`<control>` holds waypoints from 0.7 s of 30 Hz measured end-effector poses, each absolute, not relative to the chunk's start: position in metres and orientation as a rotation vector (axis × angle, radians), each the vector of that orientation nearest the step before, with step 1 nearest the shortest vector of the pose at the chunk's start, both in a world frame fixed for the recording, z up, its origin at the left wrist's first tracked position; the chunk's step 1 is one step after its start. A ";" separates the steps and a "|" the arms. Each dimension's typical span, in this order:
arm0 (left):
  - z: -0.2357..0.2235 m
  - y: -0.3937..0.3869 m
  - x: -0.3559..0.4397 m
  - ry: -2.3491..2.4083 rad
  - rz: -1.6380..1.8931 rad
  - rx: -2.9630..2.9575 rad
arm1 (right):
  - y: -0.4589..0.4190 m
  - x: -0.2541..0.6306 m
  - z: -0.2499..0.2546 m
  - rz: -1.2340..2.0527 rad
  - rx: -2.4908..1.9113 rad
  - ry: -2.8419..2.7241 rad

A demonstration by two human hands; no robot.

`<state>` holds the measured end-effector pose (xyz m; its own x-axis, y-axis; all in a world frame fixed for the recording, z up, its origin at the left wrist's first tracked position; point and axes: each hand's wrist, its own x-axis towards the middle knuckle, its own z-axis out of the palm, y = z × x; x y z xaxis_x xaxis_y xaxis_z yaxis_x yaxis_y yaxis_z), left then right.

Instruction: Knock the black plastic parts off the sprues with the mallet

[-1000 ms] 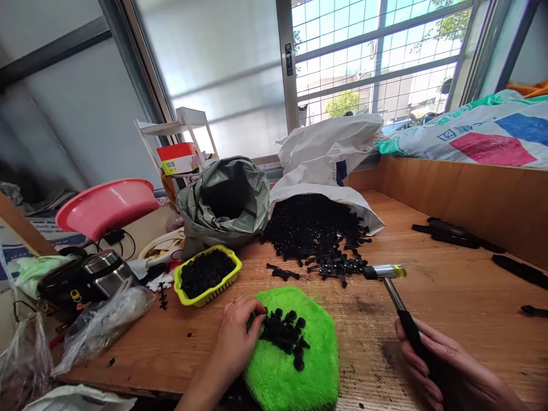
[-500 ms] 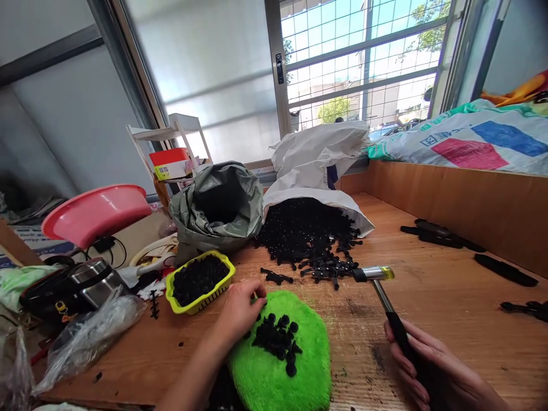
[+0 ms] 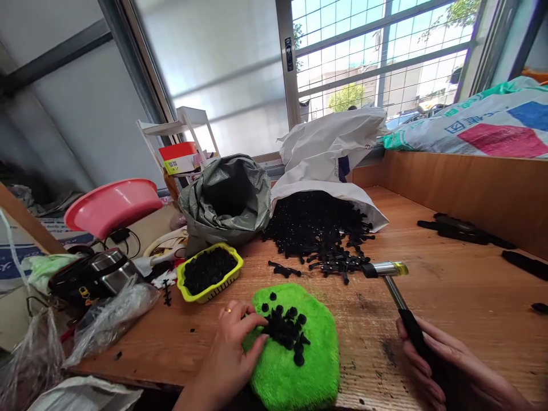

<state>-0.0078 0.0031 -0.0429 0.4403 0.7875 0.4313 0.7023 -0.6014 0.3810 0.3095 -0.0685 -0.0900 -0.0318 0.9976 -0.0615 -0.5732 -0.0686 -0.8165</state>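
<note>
Compared with before, the left hand [image 3: 229,354] moved lower, its open fingers [image 3: 252,322] touching small black pieces [image 3: 285,328] on the fluffy green mat [image 3: 299,371]; the right hand [image 3: 440,365] closes firmly around a steel-shaft hammer [image 3: 396,297]

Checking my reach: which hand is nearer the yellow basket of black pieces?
Left. The left hand is just below and right of the yellow basket, at the edge of the green fuzzy pad; the right hand, gripping a hammer, is far off to the basket's right.

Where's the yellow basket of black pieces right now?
Head view: the yellow basket sits left of the green fuzzy mat, just in front of the gray woven sack.
</note>
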 end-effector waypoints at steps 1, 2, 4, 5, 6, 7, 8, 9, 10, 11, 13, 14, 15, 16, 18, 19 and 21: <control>-0.046 0.003 -0.006 1.327 0.868 2.562 | -0.068 0.310 -0.090 1.494 -0.802 -0.717; -0.049 0.004 -0.005 1.328 0.865 2.577 | -0.068 0.311 -0.091 1.496 -0.804 -0.728; -0.053 0.006 -0.005 1.310 0.869 2.598 | -0.065 0.314 -0.095 1.508 -0.765 -0.784; -0.055 0.007 -0.006 1.292 0.874 2.604 | -0.063 0.315 -0.097 1.515 -0.741 -0.813; -0.056 0.007 -0.007 1.276 0.881 2.601 | -0.062 0.317 -0.100 1.522 -0.717 -0.838; -0.057 0.006 -0.009 1.266 0.885 2.590 | -0.060 0.318 -0.102 1.527 -0.701 -0.856; -0.057 0.004 -0.011 1.264 0.885 2.569 | -0.060 0.318 -0.103 1.531 -0.690 -0.865; -0.058 0.002 -0.013 1.270 0.882 2.542 | -0.060 0.318 -0.103 1.532 -0.694 -0.860; -0.058 0.001 -0.014 1.283 0.882 2.508 | -0.060 0.317 -0.101 1.529 -0.708 -0.844; -0.059 0.000 -0.016 1.299 0.888 2.477 | -0.061 0.315 -0.098 1.523 -0.730 -0.817; -0.060 -0.001 -0.017 1.337 0.924 2.427 | -0.065 0.311 -0.091 1.507 -0.801 -0.732; -0.060 0.000 -0.016 1.361 0.959 2.408 | -0.066 0.309 -0.088 1.500 -0.831 -0.689; -0.059 0.002 -0.016 1.387 1.000 2.392 | -0.067 0.307 -0.086 1.494 -0.851 -0.654; -0.058 0.004 -0.015 1.410 1.040 2.379 | -0.068 0.306 -0.085 1.490 -0.850 -0.641; -0.055 0.009 -0.013 1.446 1.098 2.358 | -0.068 0.305 -0.086 1.478 -0.823 -0.653; -0.052 0.011 -0.012 1.457 1.107 2.351 | -0.067 0.305 -0.087 1.472 -0.811 -0.667; -0.046 0.016 -0.008 1.472 1.071 2.346 | -0.067 0.306 -0.090 1.463 -0.805 -0.692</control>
